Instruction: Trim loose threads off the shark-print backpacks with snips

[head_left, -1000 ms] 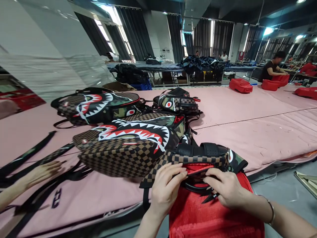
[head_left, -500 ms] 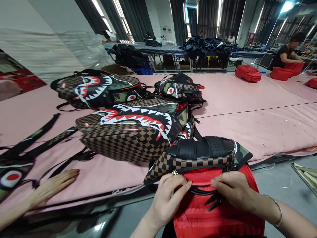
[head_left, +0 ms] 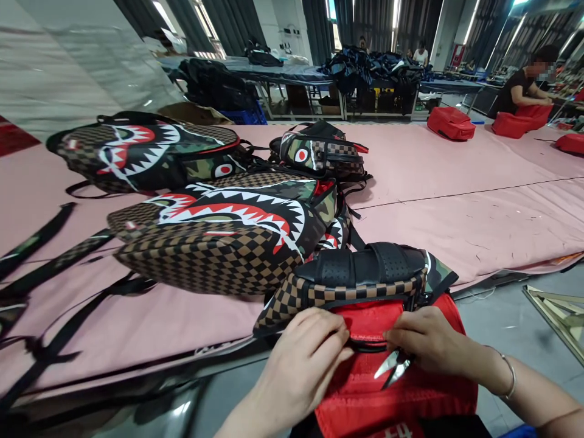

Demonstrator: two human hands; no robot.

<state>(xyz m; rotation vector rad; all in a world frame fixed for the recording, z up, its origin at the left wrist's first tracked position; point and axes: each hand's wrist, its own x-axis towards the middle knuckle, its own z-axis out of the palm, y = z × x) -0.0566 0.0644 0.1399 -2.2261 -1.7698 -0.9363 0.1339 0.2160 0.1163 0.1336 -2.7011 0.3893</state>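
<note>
The checkered bag (head_left: 360, 294), its red lining (head_left: 374, 319) exposed on the near side, sits at the near edge of the pink surface (head_left: 456, 207) and serves as the landmark here. At the near left of the bag, the left hand (head_left: 310, 359) has its fingers bent together, pinching the edge of the lining. At the near right of the bag, the right hand (head_left: 422, 340) pinches the lining's other end; small scissors (head_left: 399, 369) project below its fingers, blades parted, lying over the red fabric. A thin bracelet (head_left: 511, 377) circles that wrist. Just beyond the bag to the left lies a large shark-mouth backpack (head_left: 214, 255); farther back on that side is a second patterned backpack (head_left: 141, 149), while a smaller backpack (head_left: 323, 152) lies behind the bag, slightly to the left. Loose straps (head_left: 84, 255) stretch well left of the bag. Far behind it to the right, a red bag (head_left: 451, 123) rests near a person in a dark shirt (head_left: 515, 91), whose hands are at other red pieces.
</note>
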